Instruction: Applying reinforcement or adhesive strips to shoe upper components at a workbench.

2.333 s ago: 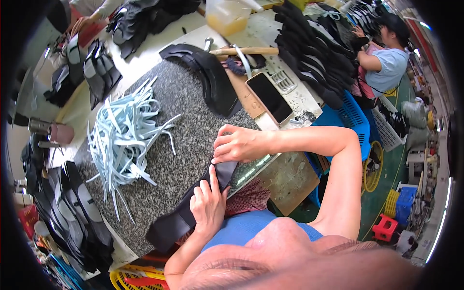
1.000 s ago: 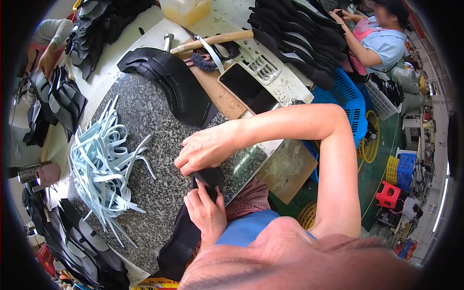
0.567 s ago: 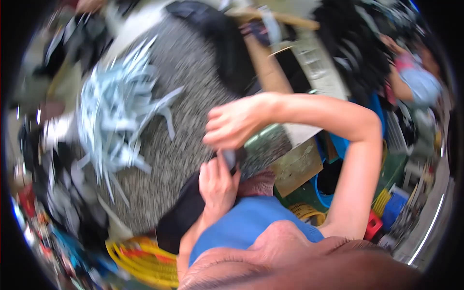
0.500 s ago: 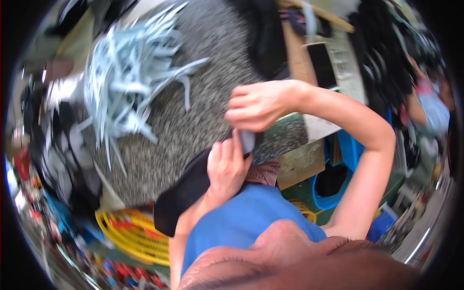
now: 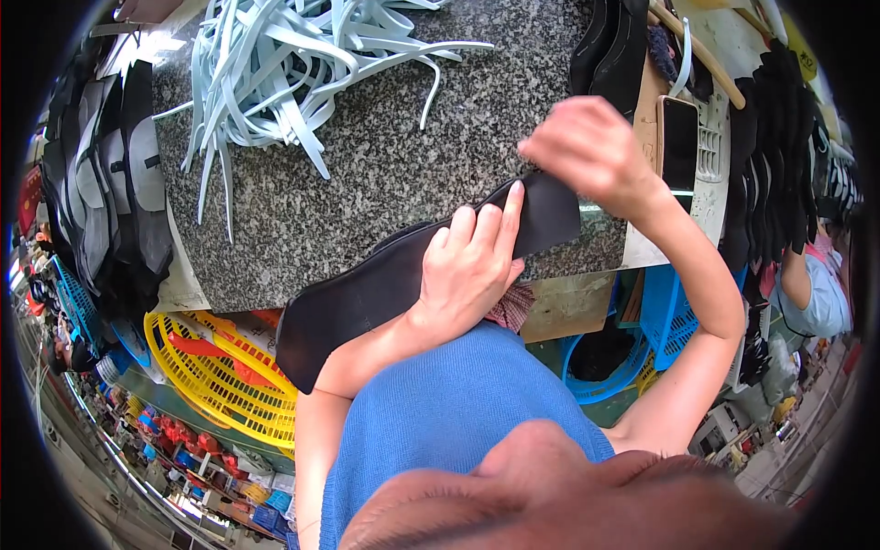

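A long, curved black sheet piece (image 5: 353, 298) lies along the near edge of the speckled stone tabletop (image 5: 367, 197), its left end overhanging. My left hand (image 5: 467, 261) rests on top of it, fingers extended and the index finger pressing by the far edge. Just above the right end of the piece is my right hand (image 5: 591, 151), its fingers curled in and blurred by motion; whether they pinch anything is hidden. Along the far edge of the piece, a second dark layer shows as a thin strip.
Pale blue strips (image 5: 275, 73) lie heaped at the far left. Black pieces (image 5: 610, 50) and a phone (image 5: 678, 142) lie at the far right. Grey-and-black pieces (image 5: 137, 174) hang at left. Below the table are a yellow basket (image 5: 225, 390) and a blue basket (image 5: 669, 312). Another person (image 5: 811, 293) is at right.
The right end of the black piece, earlier showing a light grey face between my hands, now lies flat and black. My right hand has risen off it, and my view has shifted.
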Demonstrator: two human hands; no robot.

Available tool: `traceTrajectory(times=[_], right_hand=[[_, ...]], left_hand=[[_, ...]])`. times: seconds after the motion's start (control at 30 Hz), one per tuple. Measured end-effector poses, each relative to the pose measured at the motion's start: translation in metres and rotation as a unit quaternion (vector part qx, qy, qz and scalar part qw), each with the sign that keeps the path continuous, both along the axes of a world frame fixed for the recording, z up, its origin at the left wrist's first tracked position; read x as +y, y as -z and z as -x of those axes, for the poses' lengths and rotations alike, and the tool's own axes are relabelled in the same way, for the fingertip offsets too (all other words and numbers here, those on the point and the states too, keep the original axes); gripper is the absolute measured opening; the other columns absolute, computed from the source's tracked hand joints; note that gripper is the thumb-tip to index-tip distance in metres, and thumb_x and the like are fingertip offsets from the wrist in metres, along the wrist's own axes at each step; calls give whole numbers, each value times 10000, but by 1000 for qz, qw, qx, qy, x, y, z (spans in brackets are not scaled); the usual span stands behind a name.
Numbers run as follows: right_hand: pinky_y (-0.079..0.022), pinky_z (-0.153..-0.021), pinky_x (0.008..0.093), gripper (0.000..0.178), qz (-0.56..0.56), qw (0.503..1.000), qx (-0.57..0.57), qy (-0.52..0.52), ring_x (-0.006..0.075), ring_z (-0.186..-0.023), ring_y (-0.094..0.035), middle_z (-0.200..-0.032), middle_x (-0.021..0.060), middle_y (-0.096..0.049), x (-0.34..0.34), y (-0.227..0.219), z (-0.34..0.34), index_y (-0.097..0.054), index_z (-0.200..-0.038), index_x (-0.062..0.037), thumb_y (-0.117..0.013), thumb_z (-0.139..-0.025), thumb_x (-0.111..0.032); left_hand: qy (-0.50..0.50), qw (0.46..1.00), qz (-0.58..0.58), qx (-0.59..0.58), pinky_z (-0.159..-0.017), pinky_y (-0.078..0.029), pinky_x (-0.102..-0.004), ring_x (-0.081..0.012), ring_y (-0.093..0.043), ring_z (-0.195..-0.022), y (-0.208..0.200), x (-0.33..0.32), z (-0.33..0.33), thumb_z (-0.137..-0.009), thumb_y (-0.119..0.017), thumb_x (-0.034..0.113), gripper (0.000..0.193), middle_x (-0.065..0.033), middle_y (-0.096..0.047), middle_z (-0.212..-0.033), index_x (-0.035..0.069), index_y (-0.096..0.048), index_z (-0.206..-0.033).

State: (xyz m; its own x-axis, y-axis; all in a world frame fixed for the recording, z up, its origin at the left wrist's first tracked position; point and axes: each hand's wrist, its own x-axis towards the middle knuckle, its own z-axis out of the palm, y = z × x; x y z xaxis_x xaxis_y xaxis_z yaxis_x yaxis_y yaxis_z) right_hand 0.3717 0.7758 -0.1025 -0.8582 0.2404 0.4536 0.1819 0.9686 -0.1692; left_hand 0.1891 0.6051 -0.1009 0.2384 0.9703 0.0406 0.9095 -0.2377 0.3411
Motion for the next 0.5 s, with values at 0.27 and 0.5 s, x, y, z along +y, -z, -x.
traceTrajectory(times=[0.27, 0.5], right_hand=[[-564, -997, 417, 492, 212, 970, -73, 91, 299, -1166, -680, -1283, 136, -696, -80, -15, -4, -698, -1237, -23, -802, -852, -312], [-496, -1128, 393, 784, 151, 979, -118, 72, 289, -1310, -612, -1385, 179, -641, -110, -3, 9, -637, -1358, 87, -730, -873, -522]], left_hand=[[-14, 999, -11, -46, -742, -513, -338, -239, -559, -920, 0, -4, 7, -709, -846, 262, 706, -72, -520, -988, 58, -637, -1352], [21, 997, -53, 57, -778, -543, -346, -239, -688, -1041, -19, -43, 55, -786, -783, 216, 496, -106, -694, -1134, -8, -737, -1225]])
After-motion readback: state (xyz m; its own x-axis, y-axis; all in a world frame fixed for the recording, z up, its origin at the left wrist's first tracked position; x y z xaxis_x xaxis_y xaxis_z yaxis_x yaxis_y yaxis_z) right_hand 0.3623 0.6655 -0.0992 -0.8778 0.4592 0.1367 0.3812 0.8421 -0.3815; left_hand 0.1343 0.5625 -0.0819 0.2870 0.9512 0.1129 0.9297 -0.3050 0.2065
